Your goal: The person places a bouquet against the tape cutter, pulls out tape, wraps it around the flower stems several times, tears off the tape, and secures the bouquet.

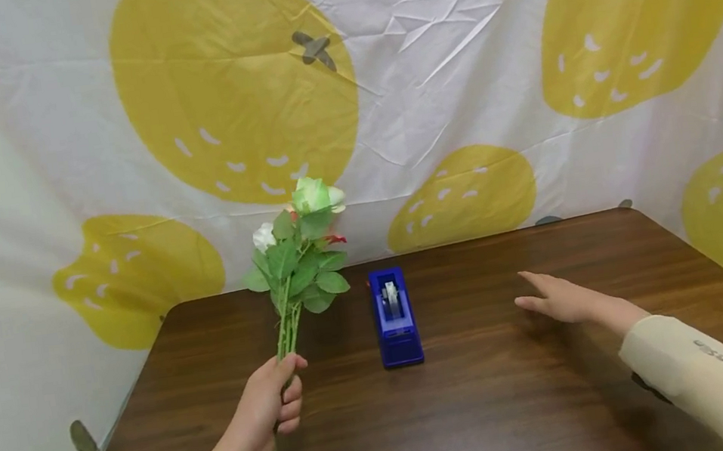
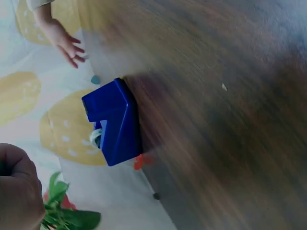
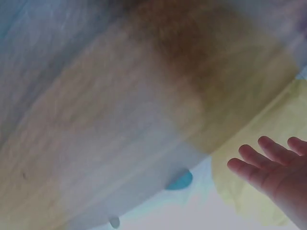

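Observation:
My left hand [image 1: 273, 401] grips a small bunch of flowers [image 1: 301, 264] by the green stems, holding it upright over the table's left side. The blooms are white and pale green, with bits of red among the leaves. To the right of the bunch, a blue tape dispenser [image 1: 401, 346] stands on the table, a roll of clear tape [image 1: 392, 299] in its top. My right hand [image 1: 566, 299] hovers over the right side of the table, palm bare and fingers extended. In the right wrist view, the fingers [image 3: 254, 167] of that hand are spread and hold nothing.
The dark brown wooden table [image 1: 488, 407] reaches back to a white curtain [image 1: 440, 93] printed with yellow fruit. Beside the dispenser's base, the left wrist view shows a small orange-red thing [image 2: 138, 162] by the table's far edge.

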The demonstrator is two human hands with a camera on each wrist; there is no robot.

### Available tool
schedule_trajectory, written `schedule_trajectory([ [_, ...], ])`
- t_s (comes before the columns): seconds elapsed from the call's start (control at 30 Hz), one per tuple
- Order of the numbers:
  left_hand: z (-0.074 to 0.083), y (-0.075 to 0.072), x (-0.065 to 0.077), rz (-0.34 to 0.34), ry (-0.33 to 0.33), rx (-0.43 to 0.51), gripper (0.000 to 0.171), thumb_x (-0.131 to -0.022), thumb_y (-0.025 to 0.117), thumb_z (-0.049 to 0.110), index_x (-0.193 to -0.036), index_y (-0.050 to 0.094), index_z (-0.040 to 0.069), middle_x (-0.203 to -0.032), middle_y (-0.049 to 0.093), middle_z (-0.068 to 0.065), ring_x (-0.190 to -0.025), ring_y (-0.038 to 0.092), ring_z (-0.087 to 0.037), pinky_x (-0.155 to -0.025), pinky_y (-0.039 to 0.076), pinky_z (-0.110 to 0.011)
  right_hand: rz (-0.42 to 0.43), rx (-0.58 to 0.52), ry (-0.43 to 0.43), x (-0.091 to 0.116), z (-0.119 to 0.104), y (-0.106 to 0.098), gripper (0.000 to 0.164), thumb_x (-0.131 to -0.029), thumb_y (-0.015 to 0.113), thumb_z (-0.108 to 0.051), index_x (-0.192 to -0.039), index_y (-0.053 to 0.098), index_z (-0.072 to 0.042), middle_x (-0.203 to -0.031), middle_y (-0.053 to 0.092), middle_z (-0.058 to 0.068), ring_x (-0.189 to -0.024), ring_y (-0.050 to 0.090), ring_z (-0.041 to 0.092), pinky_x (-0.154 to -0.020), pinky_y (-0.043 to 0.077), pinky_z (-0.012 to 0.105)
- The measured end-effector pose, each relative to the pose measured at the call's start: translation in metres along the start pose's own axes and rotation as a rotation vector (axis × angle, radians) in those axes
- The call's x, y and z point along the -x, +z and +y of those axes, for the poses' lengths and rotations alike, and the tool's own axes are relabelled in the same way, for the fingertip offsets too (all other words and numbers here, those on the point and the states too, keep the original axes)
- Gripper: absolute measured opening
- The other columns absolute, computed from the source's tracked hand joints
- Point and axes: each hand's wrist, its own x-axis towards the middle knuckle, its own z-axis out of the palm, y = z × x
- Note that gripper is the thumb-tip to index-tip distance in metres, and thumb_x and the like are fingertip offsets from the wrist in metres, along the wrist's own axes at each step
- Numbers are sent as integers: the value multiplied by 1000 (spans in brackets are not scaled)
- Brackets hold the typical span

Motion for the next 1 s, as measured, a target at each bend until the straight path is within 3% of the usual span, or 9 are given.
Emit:
schedule_trajectory([
  [0.27,8,9,1,-70,138,-201,24,-100,35,23,-97,43,0,-53,29,3,-38,19,-6,-37,18,-21,87,6,-42,17,-5,-26,72,-96,41,-41,-139,18,11,-139,21,38,-127,20,53,-99,21,62],
  [0.33,11,9,-3,-91,202,-288,26,-100,37,22,-96,45,-2,-53,30,2,-38,22,-7,-37,20,-21,105,7,-45,21,-6,-34,71,-96,42,-40,-140,17,11,-139,20,38,-127,19,53,-99,20,62],
  [0.43,17,7,-12,-92,306,-489,26,-99,40,22,-94,50,-2,-55,36,-1,-41,29,-8,-39,25,-22,122,13,-35,24,-9,-46,72,-97,41,-40,-141,15,10,-141,17,38,-128,17,53,-99,18,63],
  [0.57,23,4,-25,-83,384,-708,23,-97,44,22,-90,55,4,-58,41,-1,-47,34,-9,-43,30,-24,148,21,-26,27,-10,-60,73,-97,40,-41,-141,12,9,-142,15,37,-129,15,53,-99,17,63],
  [0.7,20,4,-37,-124,447,-812,22,-97,44,23,-89,57,6,-60,40,0,-52,35,-11,-49,31,-25,191,5,-52,30,-13,-71,69,-98,38,-38,-142,11,8,-143,14,36,-130,14,52,-100,16,62],
  [0.83,12,5,-50,-209,513,-893,23,-97,43,25,-88,56,8,-62,37,3,-53,33,-9,-51,31,-24,252,-2,-95,31,-20,-78,64,-99,36,-33,-142,11,7,-143,15,34,-130,14,51,-101,16,61],
  [1.0,4,10,-62,-301,547,-1000,24,-97,42,29,-86,53,10,-62,34,6,-53,30,-7,-53,31,-23,320,-45,-152,32,-35,-87,60,-100,34,-30,-143,10,5,-144,16,33,-131,16,49,-101,17,61],
])
